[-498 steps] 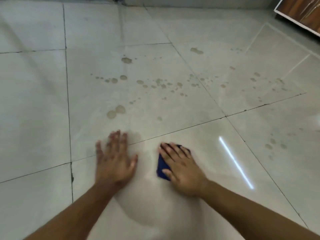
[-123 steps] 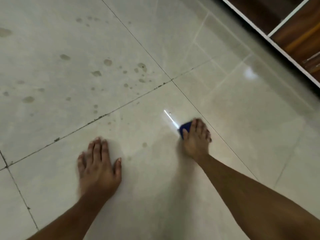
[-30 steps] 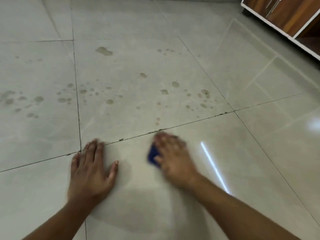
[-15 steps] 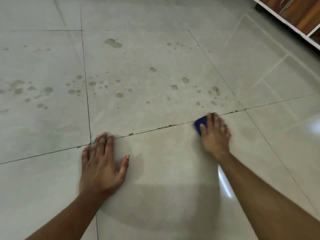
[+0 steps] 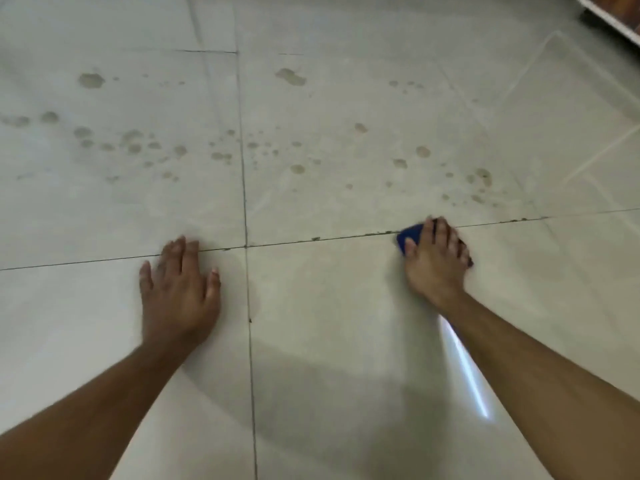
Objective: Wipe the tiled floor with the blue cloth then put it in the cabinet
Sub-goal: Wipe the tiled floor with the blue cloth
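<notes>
We have the blue cloth flat under our right hand, fingers straight and slightly spread, pressing it onto the tiled floor right at the grout line. Our left hand lies flat on the tile, fingers splayed, bracing us. The brownish spots lie on the tiles beyond that line, unwiped. To wipe well, we should probably keep the palm's weight over the cloth and sweep forward across the spots in overlapping passes. The cabinet shows at the floor's far right corner.

L grip flat, fingers straight, R grip pressing down
</notes>
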